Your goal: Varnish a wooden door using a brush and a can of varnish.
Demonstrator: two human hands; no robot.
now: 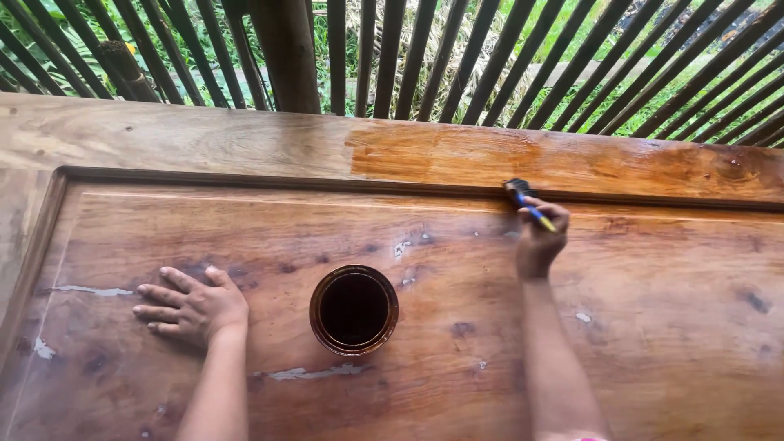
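Head view: right hand (539, 237) fingers closed around paintbrush (523, 198), bristles on groove of wooden panel (653, 327). Left hand (192, 306) flat, fingers spread, on panel. Open jar of dark varnish (354, 309) between hands. Bamboo slat fence (490, 57) beyond.

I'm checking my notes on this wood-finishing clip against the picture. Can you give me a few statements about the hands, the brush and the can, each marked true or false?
1. The right hand holds a paintbrush at the groove of the wooden panel. True.
2. The left hand grips the can. False: it lies flat on the panel, apart from the open can of dark finish.
3. The can stands between the two hands. True.
4. The whole top rail is glossy and wet. False: only its right part shines; the left part is dull.
5. A solid wall stands behind the panel. False: there is a slatted fence with greenery beyond.
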